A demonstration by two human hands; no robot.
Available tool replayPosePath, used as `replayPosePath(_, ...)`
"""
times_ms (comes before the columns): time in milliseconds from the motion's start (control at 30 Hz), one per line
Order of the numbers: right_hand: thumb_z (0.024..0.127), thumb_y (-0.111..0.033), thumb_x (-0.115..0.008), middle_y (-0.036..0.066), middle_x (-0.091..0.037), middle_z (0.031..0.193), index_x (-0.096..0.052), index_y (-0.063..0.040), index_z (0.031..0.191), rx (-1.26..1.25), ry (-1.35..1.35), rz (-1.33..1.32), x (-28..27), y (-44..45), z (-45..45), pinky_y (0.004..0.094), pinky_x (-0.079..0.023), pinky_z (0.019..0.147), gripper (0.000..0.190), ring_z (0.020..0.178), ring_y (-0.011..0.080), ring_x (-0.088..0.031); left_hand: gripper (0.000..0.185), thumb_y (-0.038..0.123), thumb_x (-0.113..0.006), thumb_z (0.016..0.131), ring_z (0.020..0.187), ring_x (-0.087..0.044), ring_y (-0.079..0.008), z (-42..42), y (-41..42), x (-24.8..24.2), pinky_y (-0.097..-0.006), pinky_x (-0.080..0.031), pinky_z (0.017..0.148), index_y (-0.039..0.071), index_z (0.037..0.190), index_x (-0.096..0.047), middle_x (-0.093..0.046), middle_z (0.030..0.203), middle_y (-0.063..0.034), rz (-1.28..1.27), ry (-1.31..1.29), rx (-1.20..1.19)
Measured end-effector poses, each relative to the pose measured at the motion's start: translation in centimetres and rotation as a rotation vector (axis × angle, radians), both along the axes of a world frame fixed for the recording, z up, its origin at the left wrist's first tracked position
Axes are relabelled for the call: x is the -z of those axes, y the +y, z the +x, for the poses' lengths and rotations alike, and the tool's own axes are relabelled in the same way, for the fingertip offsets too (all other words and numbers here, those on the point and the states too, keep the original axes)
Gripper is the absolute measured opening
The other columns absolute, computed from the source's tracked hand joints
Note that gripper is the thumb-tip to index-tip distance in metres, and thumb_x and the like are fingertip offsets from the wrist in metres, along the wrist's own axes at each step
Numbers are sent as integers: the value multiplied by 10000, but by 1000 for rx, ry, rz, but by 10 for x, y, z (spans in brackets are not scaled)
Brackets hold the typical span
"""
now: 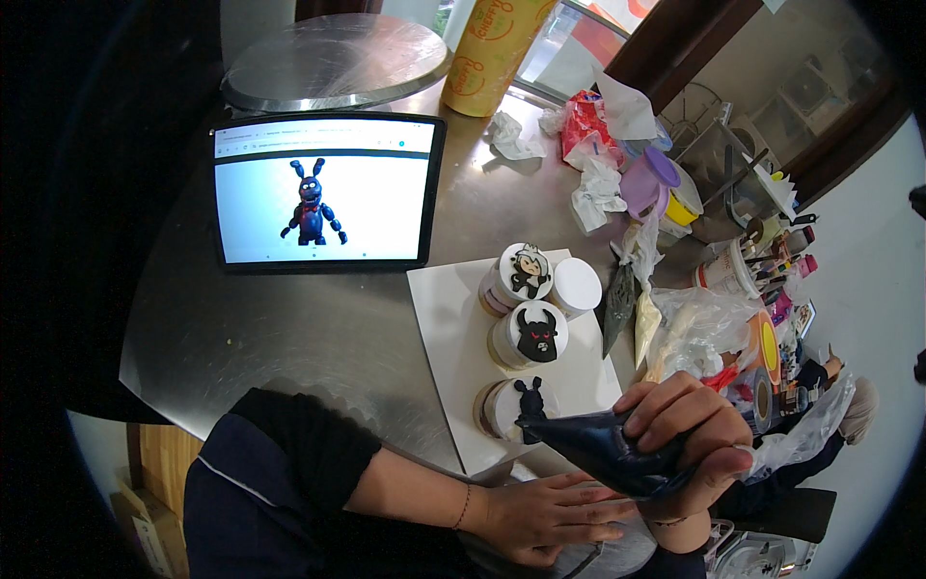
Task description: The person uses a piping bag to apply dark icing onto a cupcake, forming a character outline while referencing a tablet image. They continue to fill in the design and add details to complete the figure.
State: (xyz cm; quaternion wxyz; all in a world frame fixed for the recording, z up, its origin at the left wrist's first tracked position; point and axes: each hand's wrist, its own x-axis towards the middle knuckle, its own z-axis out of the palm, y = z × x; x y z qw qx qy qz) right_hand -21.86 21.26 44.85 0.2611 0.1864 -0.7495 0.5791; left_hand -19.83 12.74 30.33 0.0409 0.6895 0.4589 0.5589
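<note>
My right hand [687, 434] holds a piping bag [615, 449] filled with dark blue or black icing. Its narrow tip overlaps the lower part of a dark, long-eared figure [532, 398] on a white-topped cup [499, 412]; contact cannot be told. My left hand [550, 517] has its fingers spread and extended beneath the bag, near my right wrist. Beyond stand a cup with a black horned head [537, 336], one with a white-haired character [530, 271] and a plain white-topped cup [576, 284]. All stand on a white board [448, 340]. A tablet [325, 203] shows a blue rabbit character.
A round metal turntable [336, 58] and yellow roll [485, 65] stand behind. Crumpled tissues [515, 137], dark [620, 304] and cream [646, 326] piping bags, plastic bags [694, 326] and a tub of tools [723, 268] lie rightward. Another person [832, 434] is at far right.
</note>
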Motion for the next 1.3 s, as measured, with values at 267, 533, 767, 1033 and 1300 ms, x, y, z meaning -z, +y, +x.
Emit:
replayPosePath(267,857,-480,-337,68,-472,570,-343,-97,573,4,3,13,-1,0,0,374,-466,597,477,559,191,-488,702,98,-540,649,1264,-215,-309,0,0,0,-460,-185,1013,111,1290,-254,-162,1387,-168,23,-19,6)
replayPosePath(533,858,-482,-337,61,-470,568,-341,-100,573,24,8,18,0,0,0,372,-466,597,477,554,186,-485,690,96,-539,646,1269,-206,-308,0,1,-1,-463,-172,1019,104,1282,-270,-162,1386,-171,54,-18,-12)
replayPosePath(767,860,-476,-333,58,-471,572,-346,-99,576,1,4,7,0,1,0,371,-468,594,472,558,183,-488,700,105,-534,645,1263,-228,-299,-1,1,-1,-460,-203,1005,108,1288,-256,-165,1388,-163,40,-17,-4)
replayPosePath(1033,862,-482,-314,52,-468,566,-345,-100,569,14,4,37,-1,0,1,361,-479,588,483,548,171,-487,698,119,-530,657,1262,-233,-301,1,0,1,-463,-209,1002,117,1294,-244,-161,1392,-155,15,-4,-5)
replayPosePath(1300,863,-481,-319,48,-462,556,-339,-103,560,44,29,42,-1,0,1,353,-471,579,485,540,173,-483,682,114,-529,658,1264,-225,-303,1,3,2,-456,-191,1015,112,1282,-255,-166,1391,-155,54,0,-29)
